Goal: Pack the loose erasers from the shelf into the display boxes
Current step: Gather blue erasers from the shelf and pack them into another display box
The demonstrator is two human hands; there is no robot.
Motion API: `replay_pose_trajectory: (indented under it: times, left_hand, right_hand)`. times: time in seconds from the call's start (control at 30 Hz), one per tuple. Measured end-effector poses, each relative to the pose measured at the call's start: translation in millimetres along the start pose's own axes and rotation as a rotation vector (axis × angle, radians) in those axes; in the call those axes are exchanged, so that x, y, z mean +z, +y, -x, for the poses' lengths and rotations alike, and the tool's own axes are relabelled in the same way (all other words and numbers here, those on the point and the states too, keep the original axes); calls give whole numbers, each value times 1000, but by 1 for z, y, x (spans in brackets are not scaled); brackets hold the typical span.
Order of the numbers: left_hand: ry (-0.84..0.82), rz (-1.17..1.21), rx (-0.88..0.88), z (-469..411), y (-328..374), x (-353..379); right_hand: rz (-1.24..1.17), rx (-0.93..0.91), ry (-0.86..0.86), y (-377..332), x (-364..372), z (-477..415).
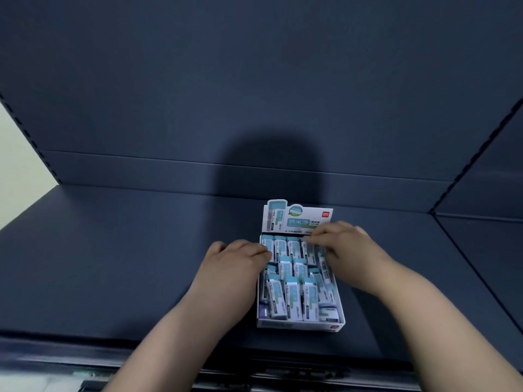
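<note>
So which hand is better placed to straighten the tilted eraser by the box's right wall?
The right hand, probably: it is over the right side of the box, fingers just beyond the tilted eraser. The left hand is at the left wall and would have to cross the box.

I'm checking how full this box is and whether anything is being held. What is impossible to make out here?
Head view only:
- Erasers at the rear right of the display box: covered by the right hand.
- Whether the right hand or left hand pinches an eraser: fingertips curl under, hidden by knuckles.
- Header card small print: too small, blurred.
- Pale objects at the bottom-left edge: blurred, cut off by the frame.
</note>
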State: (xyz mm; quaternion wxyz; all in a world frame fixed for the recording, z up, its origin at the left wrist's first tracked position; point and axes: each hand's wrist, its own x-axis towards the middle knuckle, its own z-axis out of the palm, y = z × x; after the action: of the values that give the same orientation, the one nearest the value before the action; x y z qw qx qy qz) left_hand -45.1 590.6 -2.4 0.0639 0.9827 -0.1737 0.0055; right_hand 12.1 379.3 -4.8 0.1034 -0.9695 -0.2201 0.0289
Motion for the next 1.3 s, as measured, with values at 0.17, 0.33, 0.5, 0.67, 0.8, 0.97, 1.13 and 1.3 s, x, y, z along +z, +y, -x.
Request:
replay_pose_trajectory:
  times: [0.17, 0.33, 0.5, 0.67, 0.8, 0.97, 1.13, 1.3]
  left_hand:
    - [31, 42, 7, 3, -2, 0]
    - [55, 19, 29, 0, -1, 5]
    - [91, 31, 86, 1, -7, 6]
    - [77, 15, 37, -1, -3, 4]
    - [71, 17, 51, 1, -4, 3]
    - [82, 35, 31, 1, -3, 3]
    - [61, 39, 18, -2, 0, 1]
    - [69, 42, 33, 0, 0, 1]
  right_hand:
    - [-119, 64, -103, 18, -22, 19]
    - [-117, 75, -244, 18, -16, 23]
    - [-166, 69, -116, 19, -5, 19]
    - [-139, 145, 42, 16, -12, 7]
    - [-14, 137, 18, 9, -14, 4]
    - [67, 144, -20, 8, -15, 3]
    - [-48, 203, -57, 7, -8, -1]
    - [-79, 217, -40, 6, -2, 2]
